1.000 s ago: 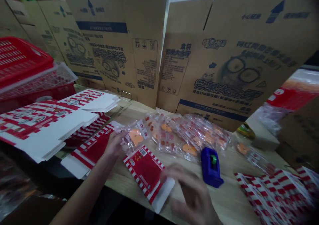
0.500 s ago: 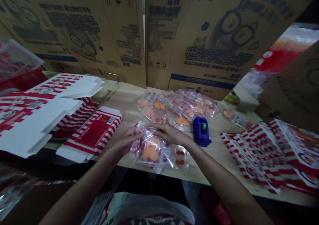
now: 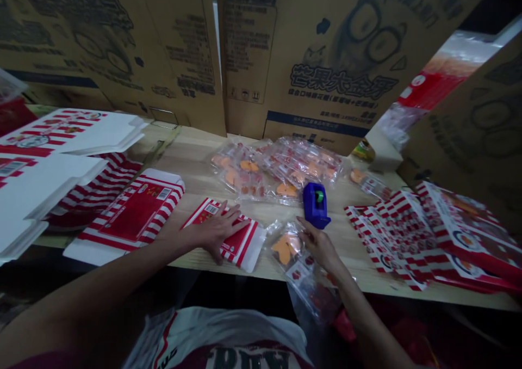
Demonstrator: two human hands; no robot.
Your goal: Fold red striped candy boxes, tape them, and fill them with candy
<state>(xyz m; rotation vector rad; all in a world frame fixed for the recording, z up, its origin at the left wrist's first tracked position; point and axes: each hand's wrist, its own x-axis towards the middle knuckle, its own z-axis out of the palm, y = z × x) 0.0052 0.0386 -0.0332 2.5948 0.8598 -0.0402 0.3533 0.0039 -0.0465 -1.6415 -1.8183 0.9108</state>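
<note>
My left hand (image 3: 215,231) lies on a small flat carton (image 3: 249,245) with red and white stripes, its fingers spread across the top. To its right, my right hand (image 3: 321,245) has bent fingers at the upper edge of a clear plastic packet (image 3: 286,247) with an orange shape inside; the exact grip is partly hidden. More clear packets (image 3: 317,295) trail from it below my right wrist, over the table's front edge. Just beyond my right fingertips stands a blue tape dispenser (image 3: 315,205) with a green core.
A pile of clear packets (image 3: 299,161) lies behind the dispenser. Striped flat cartons (image 3: 141,208) and larger white-flapped cartons (image 3: 87,140) are at the left. More striped cartons (image 3: 411,238) overlap at the right. Tall cardboard boxes (image 3: 253,48) wall off the back.
My hands have moved apart. The packets that were between them now lie farther right by my right hand. My left hand has come down flat on the striped carton, now uncovered. The view has shifted right.
</note>
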